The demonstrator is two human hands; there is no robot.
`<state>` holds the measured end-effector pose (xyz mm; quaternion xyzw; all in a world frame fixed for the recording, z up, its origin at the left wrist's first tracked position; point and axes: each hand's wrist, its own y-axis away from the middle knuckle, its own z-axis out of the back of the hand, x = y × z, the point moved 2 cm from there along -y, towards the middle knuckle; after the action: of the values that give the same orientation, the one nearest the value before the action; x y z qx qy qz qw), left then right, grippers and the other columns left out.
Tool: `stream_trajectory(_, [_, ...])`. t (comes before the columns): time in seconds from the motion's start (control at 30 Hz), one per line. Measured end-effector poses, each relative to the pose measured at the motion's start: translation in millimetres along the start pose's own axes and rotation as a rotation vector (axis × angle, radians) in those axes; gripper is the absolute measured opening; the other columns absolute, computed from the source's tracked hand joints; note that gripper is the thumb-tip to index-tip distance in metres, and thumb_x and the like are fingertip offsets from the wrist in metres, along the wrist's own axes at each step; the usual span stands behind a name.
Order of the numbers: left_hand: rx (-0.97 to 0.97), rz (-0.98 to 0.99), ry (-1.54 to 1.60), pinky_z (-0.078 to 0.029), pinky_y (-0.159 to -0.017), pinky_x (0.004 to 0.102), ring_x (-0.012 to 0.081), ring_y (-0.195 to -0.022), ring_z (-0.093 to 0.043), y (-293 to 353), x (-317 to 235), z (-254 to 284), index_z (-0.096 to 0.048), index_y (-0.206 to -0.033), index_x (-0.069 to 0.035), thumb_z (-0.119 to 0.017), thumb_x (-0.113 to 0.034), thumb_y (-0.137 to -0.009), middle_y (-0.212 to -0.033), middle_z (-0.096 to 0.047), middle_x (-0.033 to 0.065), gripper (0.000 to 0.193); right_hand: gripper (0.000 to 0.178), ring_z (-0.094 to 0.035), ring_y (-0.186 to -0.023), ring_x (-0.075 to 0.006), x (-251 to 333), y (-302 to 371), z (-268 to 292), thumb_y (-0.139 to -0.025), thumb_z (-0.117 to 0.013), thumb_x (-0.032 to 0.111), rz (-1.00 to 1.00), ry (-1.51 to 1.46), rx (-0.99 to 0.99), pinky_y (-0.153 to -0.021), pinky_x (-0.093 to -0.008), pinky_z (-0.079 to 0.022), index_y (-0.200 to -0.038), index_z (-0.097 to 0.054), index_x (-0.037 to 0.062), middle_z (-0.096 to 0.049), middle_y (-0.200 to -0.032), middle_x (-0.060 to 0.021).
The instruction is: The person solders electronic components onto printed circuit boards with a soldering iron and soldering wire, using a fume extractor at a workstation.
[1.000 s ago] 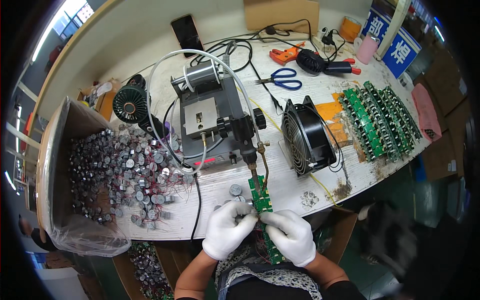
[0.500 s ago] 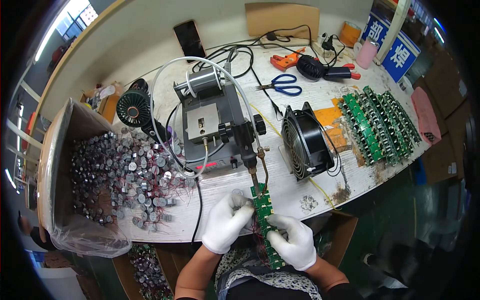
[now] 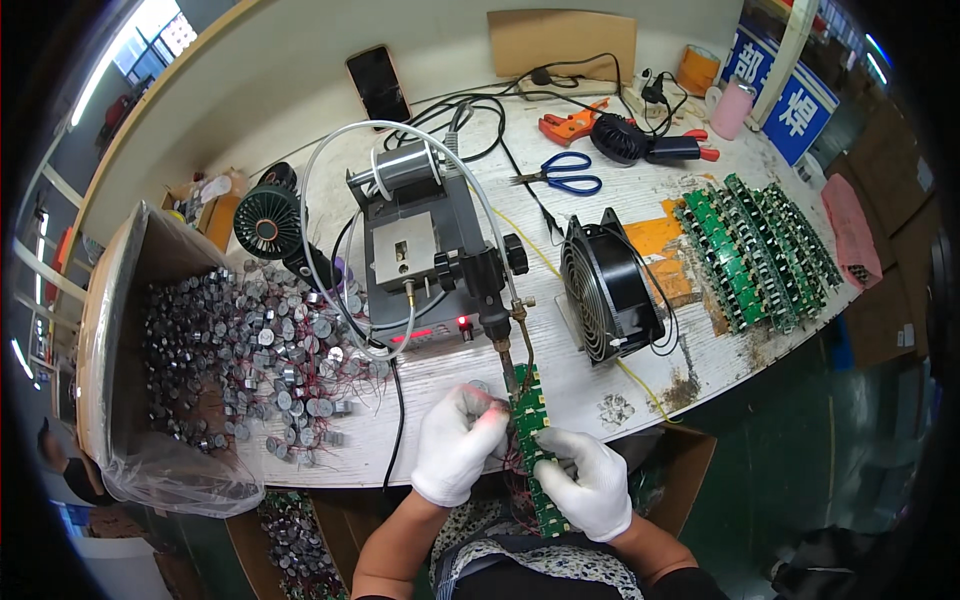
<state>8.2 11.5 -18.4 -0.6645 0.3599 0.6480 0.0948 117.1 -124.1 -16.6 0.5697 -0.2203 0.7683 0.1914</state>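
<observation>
At lower centre, left hand [image 3: 458, 443] and right hand [image 3: 590, 482] grasp a green board [image 3: 530, 420] over the cluttered white surface [image 3: 640, 190].

I'm looking down on a worn, pale wood-grain counter [image 3: 700, 360] with scuffed, stained patches near its front edge. A plain off-white wall [image 3: 300, 60] runs behind it, with a tan strip along its top. Bright windows or light panels [image 3: 150, 25] show at upper left, washed out. The floor [image 3: 800, 480] at lower right is dark green. A blue sign [image 3: 790, 95] leans at the counter's far right corner. Brown cardboard cartons [image 3: 890, 170] stand along the right side. Light is even and bright across the counter.
</observation>
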Motion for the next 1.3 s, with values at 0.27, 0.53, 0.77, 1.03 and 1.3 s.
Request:
stream_trajectory(0.27, [-0.029, -0.037, 0.038, -0.043, -0.052, 0.0227, 0.0086, -0.055, -0.053, 1.9, -8.2, -7.4, -0.054, -0.088, 0.001, -0.060, -0.009, -0.089, -0.068, -0.059, 0.0043, 0.012, 0.031, -0.068, -0.070, -0.0200, 0.9, -2.3, 1.4, -0.076, -0.068, -0.002, 0.022, 0.008, -0.021, -0.061, -0.0289, -0.053, -0.106, -0.064, 0.0004, -0.068, -0.085, -0.0133])
stream_trajectory(0.53, [-0.080, -0.055, 0.004, -0.044, -0.053, 0.0224, 0.0076, -0.057, -0.054, 5.7, -11.6, -12.1, -0.056, -0.090, 0.002, -0.063, -0.007, -0.088, -0.072, -0.061, 0.0043, 0.011, 0.031, -0.067, -0.067, -0.0209, 6.1, -3.8, 3.4, -0.076, -0.069, -0.002, 0.092, 0.054, -0.035, -0.060, -0.0295, -0.052, -0.106, -0.064, 0.0013, -0.068, -0.084, -0.0122])
stream_trajectory(0.77, [-0.108, -0.119, -0.033, -0.045, -0.055, 0.0219, 0.0060, -0.061, -0.054, 6.4, -1.7, -8.7, -0.057, -0.091, 0.003, -0.064, -0.005, -0.087, -0.074, -0.061, 0.0037, 0.011, 0.030, -0.067, -0.069, -0.0216, 1.4, -1.6, 0.8, -0.075, -0.070, -0.002, 0.029, 0.029, -0.035, -0.061, -0.0292, -0.052, -0.104, -0.065, 0.0018, -0.069, -0.084, -0.0125])
stream_trajectory(1.03, [-0.091, -0.056, -0.128, -0.044, -0.057, 0.0214, 0.0053, -0.063, -0.052, 2.0, -3.0, -2.9, -0.059, -0.086, 0.001, -0.065, -0.007, -0.084, -0.073, -0.060, 0.0010, 0.011, 0.028, -0.068, -0.071, -0.0195, 0.0, 0.3, 1.7, -0.077, -0.069, -0.002, -0.023, -0.015, -0.021, -0.062, -0.0284, -0.053, -0.104, -0.065, 0.0010, -0.069, -0.086, -0.0129])
stream_trajectory(1.3, [-0.003, -0.033, -0.299, -0.043, -0.057, 0.0235, 0.0057, -0.063, -0.050, -3.8, -13.9, 0.5, -0.058, -0.082, 0.000, -0.065, -0.011, -0.079, -0.069, -0.058, 0.0003, 0.014, 0.027, -0.068, -0.073, -0.0201, -0.1, 0.9, 3.3, -0.077, -0.069, -0.002, 0.053, 0.050, -0.004, -0.064, -0.0290, -0.053, -0.104, -0.066, 0.0000, -0.069, -0.087, -0.0134])
